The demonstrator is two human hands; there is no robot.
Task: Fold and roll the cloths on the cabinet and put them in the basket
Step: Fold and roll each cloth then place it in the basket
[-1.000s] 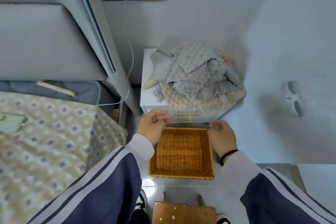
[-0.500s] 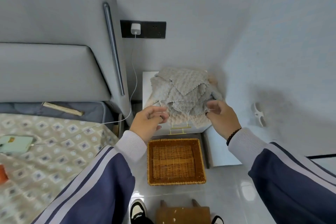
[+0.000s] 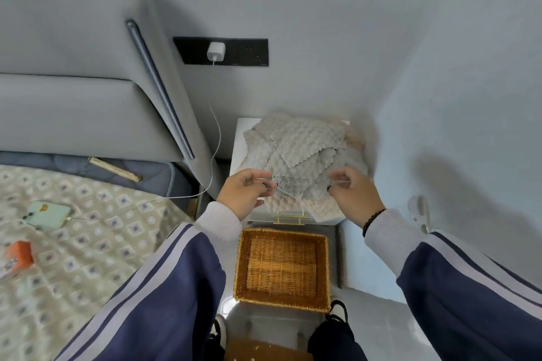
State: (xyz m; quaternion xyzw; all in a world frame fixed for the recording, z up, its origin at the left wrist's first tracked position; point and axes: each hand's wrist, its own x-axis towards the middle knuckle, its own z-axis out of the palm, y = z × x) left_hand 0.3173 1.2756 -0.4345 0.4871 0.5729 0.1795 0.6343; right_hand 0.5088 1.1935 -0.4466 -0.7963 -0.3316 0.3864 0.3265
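Observation:
A heap of several grey and beige textured cloths (image 3: 302, 152) lies crumpled on the small white cabinet (image 3: 238, 138) in the corner. My left hand (image 3: 245, 195) hovers at the heap's front left edge, fingers curled and apart, holding nothing. My right hand (image 3: 353, 193) is at the heap's front right, fingertips touching the grey cloth, no clear grip. An empty square wicker basket (image 3: 282, 300) sits on the floor just below the cabinet, in front of my feet.
A bed with a patterned cover (image 3: 88, 243) lies to the left, a phone (image 3: 48, 214) on it on a white charging cable (image 3: 215, 138). Grey headboard (image 3: 88, 82) stands beside the cabinet. Walls close in behind and on the right. A wooden stool (image 3: 264, 350) is below.
Both hands let go of the basket on the floor and rose to the cloth heap. The view tilted up, showing more wall and socket.

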